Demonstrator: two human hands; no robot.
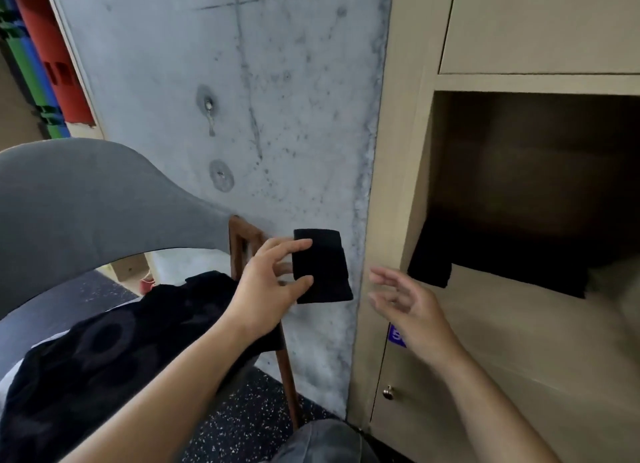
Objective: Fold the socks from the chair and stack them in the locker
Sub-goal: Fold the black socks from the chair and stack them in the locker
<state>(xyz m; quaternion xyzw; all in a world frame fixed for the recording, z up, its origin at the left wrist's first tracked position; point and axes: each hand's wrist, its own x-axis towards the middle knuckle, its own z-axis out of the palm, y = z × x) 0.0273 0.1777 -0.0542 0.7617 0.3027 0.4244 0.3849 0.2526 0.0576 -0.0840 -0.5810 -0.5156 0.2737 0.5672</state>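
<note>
In the head view, the left hand (268, 282) is holding a folded black sock (322, 267) up in front of the grey concrete wall (214, 99), thumb pinching its lower left edge and the forefinger lying across its upper left corner, with the other fingers hidden behind the cloth. The sock is sitting near the middle of the picture, at about five o'clock from the round marks on the wall, and it is hanging in the air, apart from both the chair and the locker. At three o'clock from the sock the right hand (407, 301) is hovering with its fingers spread and loosely bent, gripping nothing; it is blurred. Beyond it, at about two o'clock, the beige locker (398, 151) is standing with one compartment open, and dark folded socks (431, 267) are lying at the front left of that compartment, their edge drooping over its lip. At nine o'clock from the held sock the grey chair (86, 199) is showing its curved back and brown wooden frame, and a pile of black clothing (114, 345) is lying on its seat at about seven o'clock. A small blue label (396, 336) is showing on the locker front just behind the right wrist.
</note>
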